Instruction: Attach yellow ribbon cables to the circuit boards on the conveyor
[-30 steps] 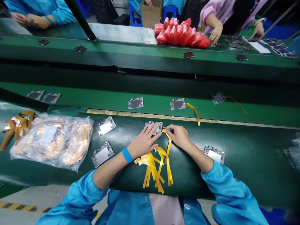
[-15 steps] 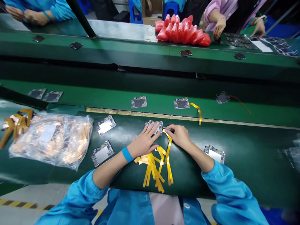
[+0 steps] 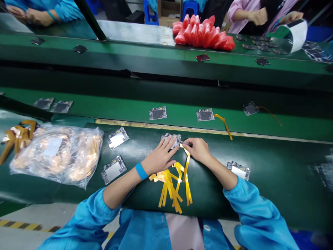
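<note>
My left hand [image 3: 163, 152] lies flat with fingers spread over a circuit board [image 3: 177, 139] on the green bench, covering much of it. In my right hand [image 3: 198, 148] are dark, slim tweezers [image 3: 186, 143], pinched between thumb and fingers, their tip at the board's right edge. A yellow flex cable [image 3: 187, 158] runs down from that edge; whether it is joined to the board is hidden. Below my hands lies a loose pile of yellow flex cables [image 3: 169, 187]. Two boards lie left of my hands, one of them a board with a silver plate [image 3: 113, 170].
A clear bag of copper-coloured parts [image 3: 57, 152] sits at left. Another board [image 3: 238, 171] lies by my right forearm. Beyond the bench, a green conveyor belt [image 3: 125, 107] carries several boards. Across from me, red bundles [image 3: 204, 33] stand near a co-worker's hand [image 3: 258, 16].
Boards on the near belt have shifted right, while those on the far belt have shifted left. The co-worker across has lifted a white sheet. My hands hold almost the same position.
</note>
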Action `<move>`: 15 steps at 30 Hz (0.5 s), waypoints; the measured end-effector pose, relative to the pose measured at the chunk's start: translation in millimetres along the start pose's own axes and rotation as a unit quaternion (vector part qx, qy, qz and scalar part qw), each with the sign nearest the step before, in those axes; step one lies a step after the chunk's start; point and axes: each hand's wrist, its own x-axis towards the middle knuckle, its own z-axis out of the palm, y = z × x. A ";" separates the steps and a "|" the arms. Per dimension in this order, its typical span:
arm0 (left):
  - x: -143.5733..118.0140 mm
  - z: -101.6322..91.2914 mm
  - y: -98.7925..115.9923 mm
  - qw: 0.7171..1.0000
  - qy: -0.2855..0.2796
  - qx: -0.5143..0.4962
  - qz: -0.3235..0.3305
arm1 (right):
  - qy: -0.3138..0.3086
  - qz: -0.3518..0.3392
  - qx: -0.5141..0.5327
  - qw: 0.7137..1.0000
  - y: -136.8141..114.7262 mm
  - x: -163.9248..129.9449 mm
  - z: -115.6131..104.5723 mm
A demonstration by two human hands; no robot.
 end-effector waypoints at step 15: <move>1.8 -1.6 4.6 1.000 -0.007 0.012 -0.002 | -0.020 0.004 -0.001 1.000 -4.7 6.0 -3.5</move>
